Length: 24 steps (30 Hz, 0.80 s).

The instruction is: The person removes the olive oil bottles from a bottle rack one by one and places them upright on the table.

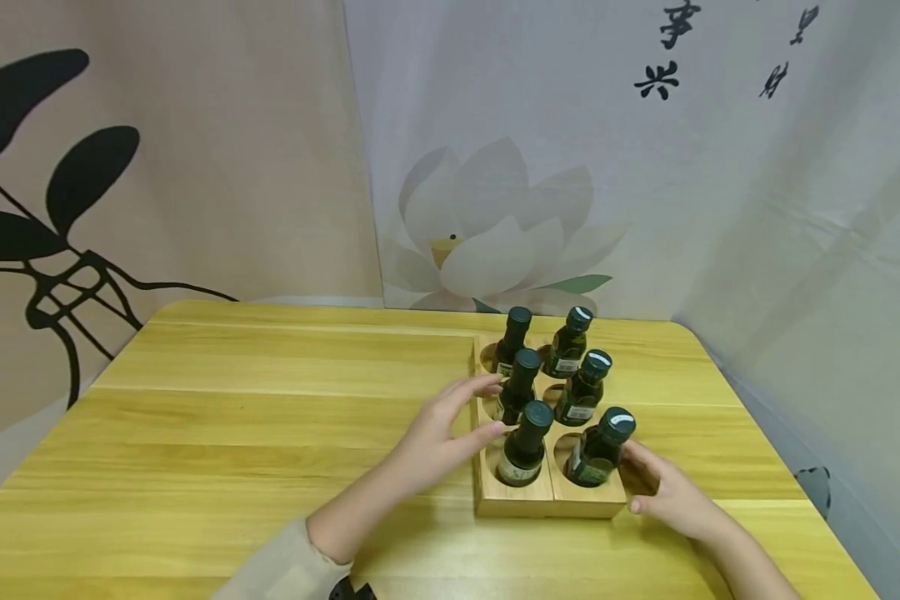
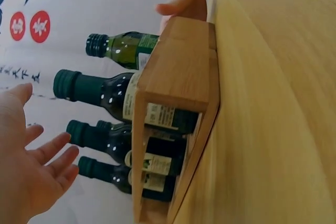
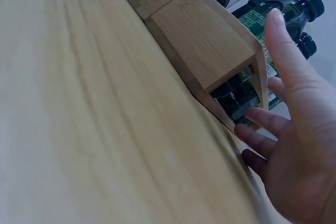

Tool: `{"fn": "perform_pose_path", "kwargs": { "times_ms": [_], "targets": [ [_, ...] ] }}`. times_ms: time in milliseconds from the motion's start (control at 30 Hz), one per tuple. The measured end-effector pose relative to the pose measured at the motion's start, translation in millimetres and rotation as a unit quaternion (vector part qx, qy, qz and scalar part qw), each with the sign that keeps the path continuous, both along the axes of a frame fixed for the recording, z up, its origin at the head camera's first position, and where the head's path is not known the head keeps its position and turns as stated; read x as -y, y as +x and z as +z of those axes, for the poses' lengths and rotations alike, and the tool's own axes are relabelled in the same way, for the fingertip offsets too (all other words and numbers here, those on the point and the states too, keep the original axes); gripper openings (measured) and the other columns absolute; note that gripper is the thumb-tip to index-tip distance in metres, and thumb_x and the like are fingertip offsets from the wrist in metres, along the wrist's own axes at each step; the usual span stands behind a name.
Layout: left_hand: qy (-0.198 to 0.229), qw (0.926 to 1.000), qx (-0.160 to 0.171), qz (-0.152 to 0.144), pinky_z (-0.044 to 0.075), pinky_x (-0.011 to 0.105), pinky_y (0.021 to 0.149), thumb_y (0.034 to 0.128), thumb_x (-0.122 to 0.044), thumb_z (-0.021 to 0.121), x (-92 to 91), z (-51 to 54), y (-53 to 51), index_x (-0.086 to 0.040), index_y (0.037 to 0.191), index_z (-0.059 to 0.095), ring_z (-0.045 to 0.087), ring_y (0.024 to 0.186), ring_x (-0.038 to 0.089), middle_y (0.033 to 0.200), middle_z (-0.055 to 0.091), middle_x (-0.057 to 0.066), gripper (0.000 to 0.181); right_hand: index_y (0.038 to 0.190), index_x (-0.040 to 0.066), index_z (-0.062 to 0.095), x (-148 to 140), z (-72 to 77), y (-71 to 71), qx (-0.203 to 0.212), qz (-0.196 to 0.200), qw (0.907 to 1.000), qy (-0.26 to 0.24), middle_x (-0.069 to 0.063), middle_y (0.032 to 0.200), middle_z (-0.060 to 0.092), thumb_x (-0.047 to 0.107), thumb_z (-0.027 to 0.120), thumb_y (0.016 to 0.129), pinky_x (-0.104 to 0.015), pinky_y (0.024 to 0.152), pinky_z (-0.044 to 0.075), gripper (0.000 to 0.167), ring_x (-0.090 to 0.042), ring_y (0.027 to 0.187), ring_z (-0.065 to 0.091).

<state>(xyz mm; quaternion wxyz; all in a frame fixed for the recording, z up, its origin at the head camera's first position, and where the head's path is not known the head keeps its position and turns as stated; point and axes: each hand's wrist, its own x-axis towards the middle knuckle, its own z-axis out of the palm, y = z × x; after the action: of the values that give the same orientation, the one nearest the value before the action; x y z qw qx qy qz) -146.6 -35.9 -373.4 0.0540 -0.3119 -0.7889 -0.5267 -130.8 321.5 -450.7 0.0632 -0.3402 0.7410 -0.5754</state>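
A wooden bottle rack (image 1: 517, 507), made of two blocks side by side, stands on the table with several dark green bottles in its round holes. Slim bottles (image 1: 525, 446) fill the left row; squatter bottles (image 1: 598, 454) with black caps fill the right row. My left hand (image 1: 437, 437) hovers by the left row, fingers spread and apart from the bottle necks in the left wrist view. Beside the rack's right side is my right hand (image 1: 678, 500), its fingers loosely bent. In the right wrist view its fingertips (image 3: 252, 114) lie close to the rack's open side; contact is unclear.
The rack stands on the right half of a yellow wooden table (image 1: 232, 433). Behind the table hangs a pale cloth backdrop (image 1: 270, 150) printed with a lotus, dark leaves and written characters.
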Motion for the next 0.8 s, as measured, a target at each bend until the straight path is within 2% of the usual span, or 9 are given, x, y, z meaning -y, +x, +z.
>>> {"fn": "perform_pose_path", "kwargs": {
  "times_ms": [100, 200, 400, 600, 800],
  "targets": [
    [0.005, 0.9998, 0.01, -0.018, 0.034, 0.041, 0.105, 0.0912, -0.028, 0.067, -5.7, -1.6, -1.7, -0.016, 0.141, 0.046, 0.048, 0.12, 0.011, 0.128, 0.056, -0.001, 0.056, 0.146, -0.007, 0.026, 1.5, 0.2, -1.1, 0.007, 0.009, 0.9999, -0.002, 0.008, 0.141, 0.046, 0.021, 0.069, 0.089, -0.02, 0.103, 0.028, 0.077, -0.007, 0.13, 0.039],
    [0.011, 0.999, 0.026, -0.034, 0.034, 0.042, 0.105, 0.0909, -0.029, 0.067, -11.9, -3.1, -3.0, -0.013, 0.14, 0.047, 0.05, 0.118, 0.011, 0.127, 0.058, -0.002, 0.056, 0.145, -0.012, 0.024, 1.7, -0.3, -0.7, 0.004, -0.001, 0.9999, 0.012, 0.012, 0.141, 0.045, 0.025, 0.069, 0.089, -0.019, 0.103, 0.028, 0.081, -0.005, 0.129, 0.038],
    [0.023, 0.9972, 0.05, -0.051, 0.037, 0.043, 0.103, 0.0903, -0.031, 0.068, -23.8, -6.6, -6.1, -0.015, 0.137, 0.051, 0.053, 0.113, 0.01, 0.122, 0.061, -0.003, 0.052, 0.145, -0.013, 0.021, 0.4, -3.1, 0.2, 0.001, -0.007, 0.9996, 0.026, 0.016, 0.141, 0.043, 0.029, 0.067, 0.09, -0.018, 0.102, 0.028, 0.084, -0.003, 0.129, 0.037],
    [0.032, 0.9966, 0.058, -0.048, 0.044, 0.044, 0.095, 0.0894, -0.025, 0.07, -31.3, -12.6, -7.4, -0.012, 0.133, 0.056, 0.055, 0.108, 0.012, 0.116, 0.062, -0.004, 0.048, 0.148, -0.008, 0.02, 0.6, -5.9, -2.5, -0.008, 0.01, 0.9998, 0.013, 0.011, 0.142, 0.043, 0.03, 0.066, 0.09, -0.018, 0.103, 0.028, 0.083, -0.006, 0.13, 0.038],
    [0.061, 0.9947, 0.06, -0.057, 0.048, 0.045, 0.09, 0.089, -0.017, 0.07, -36.8, -16.5, -8.8, -0.009, 0.128, 0.059, 0.056, 0.104, 0.014, 0.11, 0.063, -0.001, 0.041, 0.149, -0.006, 0.02, 1.2, -6.7, -2.8, -0.017, 0.015, 0.9997, 0.013, 0.008, 0.142, 0.043, 0.033, 0.064, 0.091, -0.018, 0.103, 0.028, 0.082, -0.007, 0.13, 0.038]
  ]
}}
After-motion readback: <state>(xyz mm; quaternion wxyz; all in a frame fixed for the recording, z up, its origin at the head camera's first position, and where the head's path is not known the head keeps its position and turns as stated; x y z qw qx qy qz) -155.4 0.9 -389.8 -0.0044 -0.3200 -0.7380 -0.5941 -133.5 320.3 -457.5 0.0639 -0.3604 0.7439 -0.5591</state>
